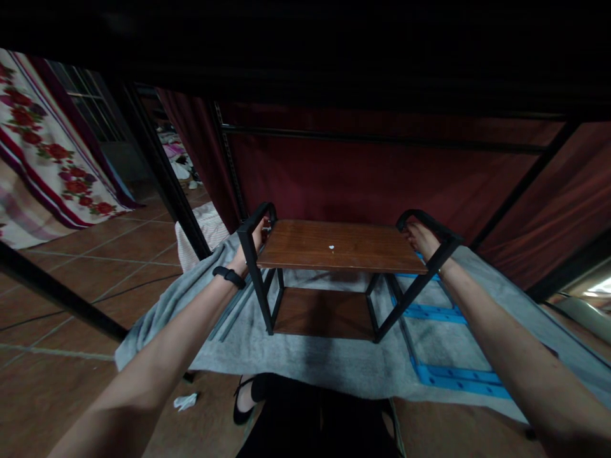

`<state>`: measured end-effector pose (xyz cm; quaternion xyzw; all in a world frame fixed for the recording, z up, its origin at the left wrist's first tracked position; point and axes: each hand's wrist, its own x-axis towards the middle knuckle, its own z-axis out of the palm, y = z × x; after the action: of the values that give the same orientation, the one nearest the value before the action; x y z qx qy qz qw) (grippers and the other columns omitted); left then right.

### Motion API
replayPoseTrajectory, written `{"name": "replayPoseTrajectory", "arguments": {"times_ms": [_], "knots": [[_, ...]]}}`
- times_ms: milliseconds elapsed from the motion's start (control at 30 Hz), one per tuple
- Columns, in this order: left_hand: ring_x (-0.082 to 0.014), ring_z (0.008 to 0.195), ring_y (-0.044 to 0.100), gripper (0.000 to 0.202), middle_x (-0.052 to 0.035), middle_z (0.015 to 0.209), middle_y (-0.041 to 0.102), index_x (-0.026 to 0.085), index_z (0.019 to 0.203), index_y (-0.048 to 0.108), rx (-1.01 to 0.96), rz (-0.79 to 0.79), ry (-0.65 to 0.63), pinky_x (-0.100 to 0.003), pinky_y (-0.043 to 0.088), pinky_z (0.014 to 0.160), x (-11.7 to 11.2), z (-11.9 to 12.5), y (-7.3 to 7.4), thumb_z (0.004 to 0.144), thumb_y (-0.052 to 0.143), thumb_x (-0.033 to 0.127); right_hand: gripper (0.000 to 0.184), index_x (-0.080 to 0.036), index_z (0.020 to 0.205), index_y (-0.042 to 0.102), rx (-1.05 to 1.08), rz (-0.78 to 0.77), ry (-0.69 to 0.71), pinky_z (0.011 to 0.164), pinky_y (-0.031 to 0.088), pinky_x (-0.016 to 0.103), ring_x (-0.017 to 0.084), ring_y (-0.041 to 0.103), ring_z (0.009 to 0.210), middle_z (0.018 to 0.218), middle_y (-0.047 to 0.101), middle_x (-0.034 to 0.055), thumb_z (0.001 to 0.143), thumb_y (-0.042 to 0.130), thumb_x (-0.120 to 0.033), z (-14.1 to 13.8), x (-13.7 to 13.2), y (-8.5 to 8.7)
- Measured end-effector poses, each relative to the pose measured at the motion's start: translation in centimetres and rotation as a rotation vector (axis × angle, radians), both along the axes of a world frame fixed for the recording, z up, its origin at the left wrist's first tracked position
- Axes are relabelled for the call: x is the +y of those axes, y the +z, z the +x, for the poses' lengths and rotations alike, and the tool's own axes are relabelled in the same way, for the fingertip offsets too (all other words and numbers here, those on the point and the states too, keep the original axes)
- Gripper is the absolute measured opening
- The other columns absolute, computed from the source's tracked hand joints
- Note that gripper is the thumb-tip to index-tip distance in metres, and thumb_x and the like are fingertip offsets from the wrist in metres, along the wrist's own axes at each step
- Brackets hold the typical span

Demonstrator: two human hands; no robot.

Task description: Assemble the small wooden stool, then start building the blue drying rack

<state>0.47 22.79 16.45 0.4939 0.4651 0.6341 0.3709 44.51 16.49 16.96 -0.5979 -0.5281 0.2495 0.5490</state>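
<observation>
A small two-tier shelf [341, 245] with brown wood-look boards and a black metal frame stands upright in front of me on a grey cloth [310, 362]. My left hand [259, 236] is at the left end, fingers closed around the frame near the back and partly hidden by it. At the right end my right hand [421, 238] has its fingers curled at the rear of the side frame, beside the top board's edge. A small white speck [331, 247] lies on the top board. The lower board [305, 312] is partly in shadow.
Blue frame pieces [458, 375] lie on the cloth at right. Thin grey bars [233, 315] lie at left. Black metal posts [162, 165] and a dark overhead panel [305, 51] enclose the space. A dark red curtain [363, 178] hangs behind. Crumpled white tissue [185, 401] is on the floor.
</observation>
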Motion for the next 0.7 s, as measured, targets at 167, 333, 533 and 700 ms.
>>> {"name": "replayPoseTrajectory", "arguments": {"times_ms": [167,333,533,700], "knots": [[-0.0105,0.054,0.053,0.027,-0.0015,0.08,0.064,0.017,0.094,0.062,-0.024,0.003,-0.039,-0.024,0.04,0.05,1.0,-2.3,-1.4,0.079,0.064,0.039,0.046,-0.022,0.085,0.058,0.068,0.002,-0.04,0.042,0.036,0.023,0.009,0.043,0.046,0.071,0.056,0.001,0.084,0.048,-0.068,0.7,-0.3,0.0],[-0.0094,0.053,0.05,0.031,0.0002,0.074,0.062,0.017,0.092,0.061,0.04,-0.007,-0.048,-0.023,0.034,0.049,-0.6,-2.6,-2.1,0.071,0.073,0.037,0.041,-0.023,0.083,0.056,0.055,-0.047,-0.004,0.045,0.04,0.025,0.012,0.05,0.052,0.076,0.061,0.0034,0.084,0.05,-0.063,0.5,-0.8,0.3],[-0.0115,0.064,0.048,0.033,-0.0006,0.075,0.059,0.015,0.082,0.063,0.066,0.042,-0.065,-0.025,0.037,0.058,-2.2,-2.4,-3.1,0.065,0.076,0.04,0.04,-0.025,0.089,0.061,0.027,-0.013,-0.005,0.055,0.049,0.03,0.02,0.063,0.069,0.082,0.064,0.0064,0.084,0.05,-0.063,0.0,-1.2,-0.4],[-0.0135,0.065,0.051,0.044,0.0002,0.072,0.059,0.016,0.082,0.062,0.061,-0.033,-0.091,-0.025,0.037,0.06,-2.8,-3.1,-4.2,0.059,0.079,0.05,0.04,-0.024,0.096,0.063,0.023,0.031,0.01,0.053,0.051,0.03,0.019,0.063,0.064,0.089,0.068,0.009,0.09,0.042,-0.058,-0.5,-1.7,-0.7]]}}
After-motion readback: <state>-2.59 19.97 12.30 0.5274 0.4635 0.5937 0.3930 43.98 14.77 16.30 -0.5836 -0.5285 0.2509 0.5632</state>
